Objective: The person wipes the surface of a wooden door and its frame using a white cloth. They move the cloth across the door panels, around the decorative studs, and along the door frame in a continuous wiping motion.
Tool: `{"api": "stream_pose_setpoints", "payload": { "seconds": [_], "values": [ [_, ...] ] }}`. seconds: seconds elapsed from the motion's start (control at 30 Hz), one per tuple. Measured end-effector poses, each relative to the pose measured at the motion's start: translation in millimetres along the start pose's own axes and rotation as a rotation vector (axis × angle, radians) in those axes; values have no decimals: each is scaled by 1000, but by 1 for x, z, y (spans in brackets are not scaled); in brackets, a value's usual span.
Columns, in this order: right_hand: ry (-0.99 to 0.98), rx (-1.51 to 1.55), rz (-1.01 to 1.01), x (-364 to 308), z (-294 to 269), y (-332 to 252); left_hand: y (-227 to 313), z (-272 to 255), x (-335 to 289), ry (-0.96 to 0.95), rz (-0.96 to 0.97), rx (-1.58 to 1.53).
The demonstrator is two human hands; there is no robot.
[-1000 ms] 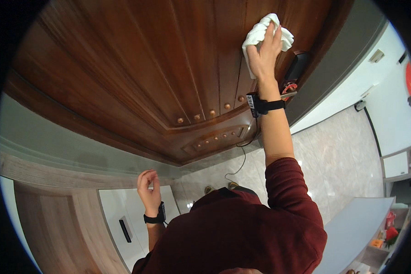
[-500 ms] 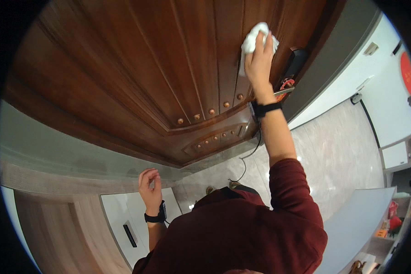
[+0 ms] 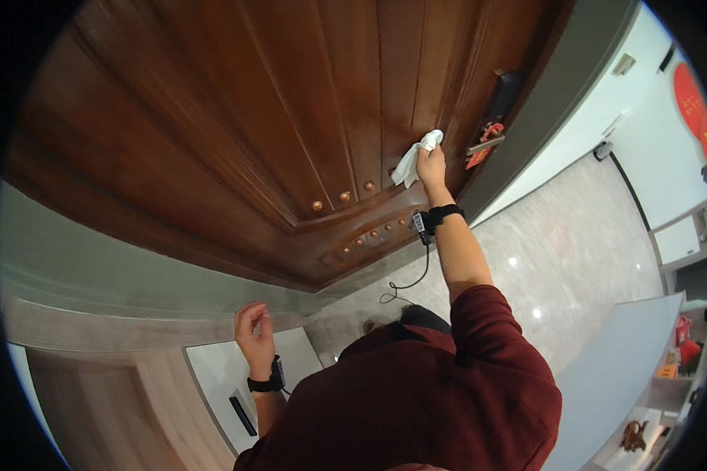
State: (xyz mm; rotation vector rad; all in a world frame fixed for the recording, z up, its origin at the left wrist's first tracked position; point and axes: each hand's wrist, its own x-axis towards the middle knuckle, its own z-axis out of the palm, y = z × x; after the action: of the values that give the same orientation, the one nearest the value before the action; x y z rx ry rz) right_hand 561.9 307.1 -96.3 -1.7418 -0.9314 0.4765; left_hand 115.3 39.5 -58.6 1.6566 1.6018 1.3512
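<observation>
Door (image 3: 291, 102), brown and panelled, taken as landmark. Pale tiled floor (image 3: 558, 235) lay below and right of it. Right hand (image 3: 431, 167) was at the door's lower right; grip pinched around the cloth. Left hand (image 3: 254, 337) was below the door, toward its left; grip released, fingers loosely curled. White cloth (image 3: 407, 166) hung bunched at the door's lower right, contact likely. Black cable (image 3: 428, 259) dangled from the right wrist below the door. Metal handle (image 3: 487, 144), red tag (image 3: 477, 159) and copper studs (image 3: 345, 196) sat on the door. Risks judged: leftward sweep could snag loose cloth on studs; rightward swing could knock the tag; a raised wrist could hook cable on the handle.
</observation>
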Motion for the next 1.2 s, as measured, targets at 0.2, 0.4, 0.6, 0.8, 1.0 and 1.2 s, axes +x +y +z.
{"api": "stream_pose_setpoints", "payload": {
  "seconds": [0.2,0.4,0.6,0.8,1.0,1.2],
  "values": [
    [-291,432,-8,6,-112,14,-2,5,13,24,21,-1],
    [109,32,-120,90,-190,49,7,26,11,16,8,13],
    [250,-321,-211,117,-151,85,22,59,17,22,22,1],
    [252,-246,-306,50,-107,67,44,113,45,-32,43,-27],
    [59,-104,-543,23,-122,52,69,155,70,-81,73,-17],
    [227,-140,-360,64,-164,66,71,187,73,-119,51,-78]
  ]
}}
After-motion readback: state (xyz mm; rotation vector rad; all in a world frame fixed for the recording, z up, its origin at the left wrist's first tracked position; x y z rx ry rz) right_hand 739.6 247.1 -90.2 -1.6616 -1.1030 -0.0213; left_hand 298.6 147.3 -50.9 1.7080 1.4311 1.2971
